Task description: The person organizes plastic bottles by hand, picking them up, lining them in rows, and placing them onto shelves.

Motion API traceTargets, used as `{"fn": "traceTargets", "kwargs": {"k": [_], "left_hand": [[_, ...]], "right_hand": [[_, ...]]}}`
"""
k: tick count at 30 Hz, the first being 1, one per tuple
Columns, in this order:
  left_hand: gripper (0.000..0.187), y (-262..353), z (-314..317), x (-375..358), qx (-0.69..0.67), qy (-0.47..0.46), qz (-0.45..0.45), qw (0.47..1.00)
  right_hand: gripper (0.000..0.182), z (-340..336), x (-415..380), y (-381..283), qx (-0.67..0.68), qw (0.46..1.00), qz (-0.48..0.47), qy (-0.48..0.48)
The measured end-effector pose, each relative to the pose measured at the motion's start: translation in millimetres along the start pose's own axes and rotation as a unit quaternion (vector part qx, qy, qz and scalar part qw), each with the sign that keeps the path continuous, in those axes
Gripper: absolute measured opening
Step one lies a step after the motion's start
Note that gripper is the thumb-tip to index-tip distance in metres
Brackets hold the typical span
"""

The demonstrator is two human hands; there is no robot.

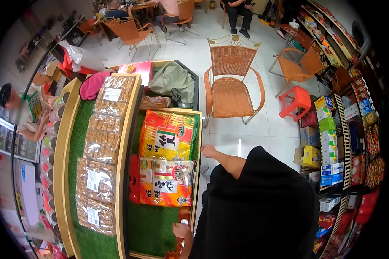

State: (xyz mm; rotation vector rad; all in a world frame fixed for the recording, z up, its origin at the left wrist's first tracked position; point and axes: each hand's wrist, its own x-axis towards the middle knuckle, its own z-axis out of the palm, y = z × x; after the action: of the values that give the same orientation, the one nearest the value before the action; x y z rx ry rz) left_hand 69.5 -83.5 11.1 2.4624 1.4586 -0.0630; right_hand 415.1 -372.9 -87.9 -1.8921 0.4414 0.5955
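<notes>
The left hand (180, 230) curls its fingers around a small orange bottle (184, 214) at the wooden counter (197, 172) edge. The right hand (208, 150) rests loosely closed on that rim, holding nothing. Glossy crinkled rice-cracker bags (166, 159) lie on green turf; a woven orange chair (231, 82) stands beyond.

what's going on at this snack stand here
A person in a black top stands at a shop display lined with green turf. One hand rests on the wooden rim beside the big orange rice cracker bags. The other hand touches a small orange packet by the bin's near edge.
</notes>
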Motion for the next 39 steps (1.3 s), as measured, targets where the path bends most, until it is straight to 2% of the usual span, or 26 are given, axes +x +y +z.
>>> {"fn": "traceTargets", "kwargs": {"k": [3,5,7,8,9,11,12,14,15,17,19,20,21,22,24,25,27,29,31,32,33,34,35,37,38,39], "left_hand": [[0.035,2.1,-2.5,-1.7,-0.018,0.009,0.007,1.0],[0.035,9.6,-11.7,-4.0,-0.021,-0.013,0.01,1.0],[0.034,13.2,-15.0,-4.6,-0.019,-0.03,-0.001,0.999],[0.034,12.2,-10.2,-2.7,-0.013,-0.018,0.003,1.0],[0.034,11.9,-9.1,-1.8,-0.006,-0.006,0.005,1.0],[0.033,12.9,-8.5,3.8,-0.011,-0.004,-0.004,1.0],[0.033,14.3,-11.5,5.7,-0.004,-0.021,0.018,1.0],[0.034,9.3,-15.0,4.5,-0.007,-0.045,0.043,0.998],[0.034,7.7,-14.7,5.1,-0.018,-0.053,0.053,0.997],[0.035,7.1,-12.8,8.3,-0.047,-0.058,0.017,0.997],[0.034,7.3,-20.0,7.9,-0.065,-0.069,0.028,0.995],[0.034,4.8,-16.4,10.3,-0.084,-0.071,0.027,0.994],[0.034,2.6,-10.9,10.9,-0.109,-0.072,0.022,0.991],[0.032,4.1,-7.2,12.2,-0.125,-0.074,0.004,0.989],[0.033,-0.3,-9.1,10.1,-0.179,-0.051,0.025,0.982],[0.032,-2.7,-16.7,7.0,-0.231,-0.042,0.014,0.972],[0.027,-5.7,-21.9,-6.6,-0.293,0.021,-0.012,0.956],[0.024,-5.7,-17.7,-12.3,-0.336,-0.018,0.01,0.942],[0.023,-12.3,7.6,-6.0,-0.308,-0.069,0.122,0.941],[0.031,-16.4,-17.2,-6.4,-0.274,-0.167,0.137,0.937],[0.045,-15.1,-23.9,-5.2,-0.239,-0.211,0.12,0.94],[0.046,-15.6,-20.7,-10.2,-0.211,-0.175,0.119,0.954],[0.047,-17.8,-10.5,-14.9,-0.182,-0.14,0.12,0.966],[0.052,-27.7,-19.3,-31.2,-0.201,-0.137,0.103,0.964],[0.058,-30.3,-24.0,-35.7,-0.213,-0.143,0.088,0.963],[0.058,-34.1,-30.4,-45.7,-0.208,-0.148,0.092,0.963]], "right_hand": [[0.021,28.6,-17.5,-24.0,-0.026,0.998,-0.007,-0.057],[0.022,33.4,-28.2,-12.1,-0.057,0.995,-0.028,-0.079],[0.022,37.3,-28.7,10.6,-0.138,0.975,-0.071,-0.159],[0.023,29.7,-42.5,4.7,-0.149,0.972,0.0,-0.184],[0.023,24.7,-39.0,20.5,-0.145,0.972,-0.005,-0.184],[0.024,19.0,-30.0,44.1,-0.172,0.96,0.109,-0.193],[0.024,21.8,-47.0,27.3,-0.18,0.957,0.099,-0.205],[0.025,29.1,-86.9,-7.4,-0.165,0.986,0.029,-0.017],[0.025,48.0,-92.6,-13.2,-0.19,0.981,0.01,-0.04],[0.028,108.0,-110.8,-5.7,-0.142,0.965,-0.137,-0.171],[0.033,158.1,-162.6,-23.0,-0.243,0.898,-0.181,-0.318],[0.038,184.2,-177.1,-9.0,-0.258,0.825,-0.329,-0.38],[0.045,184.6,-228.9,-49.9,-0.327,0.774,-0.247,-0.482],[0.052,220.0,-215.2,-0.5,-0.412,0.692,-0.335,-0.489],[0.06,210.8,-270.6,-23.4,-0.426,0.742,-0.309,-0.415],[0.062,210.1,-281.7,-23.1,-0.458,0.744,-0.334,-0.354],[0.061,202.3,-266.8,-8.4,-0.371,0.748,-0.417,-0.359],[0.049,195.5,-251.9,-3.0,-0.313,0.771,-0.43,-0.35],[0.047,195.2,-249.9,-0.1,-0.197,0.874,-0.198,-0.397],[0.049,196.3,-239.0,18.2,-0.233,0.842,-0.329,-0.359],[0.051,201.4,-254.7,11.2,-0.262,0.792,-0.454,-0.314],[0.05,199.4,-268.5,4.2,-0.324,0.837,-0.28,-0.342],[0.046,201.0,-285.0,1.5,-0.314,0.86,-0.204,-0.347],[0.047,214.1,-233.2,56.4,-0.208,0.87,-0.319,-0.313],[0.055,218.4,-228.5,67.4,-0.145,0.844,-0.423,-0.298],[0.055,210.6,-246.2,64.1,-0.141,0.848,-0.418,-0.294]]}}
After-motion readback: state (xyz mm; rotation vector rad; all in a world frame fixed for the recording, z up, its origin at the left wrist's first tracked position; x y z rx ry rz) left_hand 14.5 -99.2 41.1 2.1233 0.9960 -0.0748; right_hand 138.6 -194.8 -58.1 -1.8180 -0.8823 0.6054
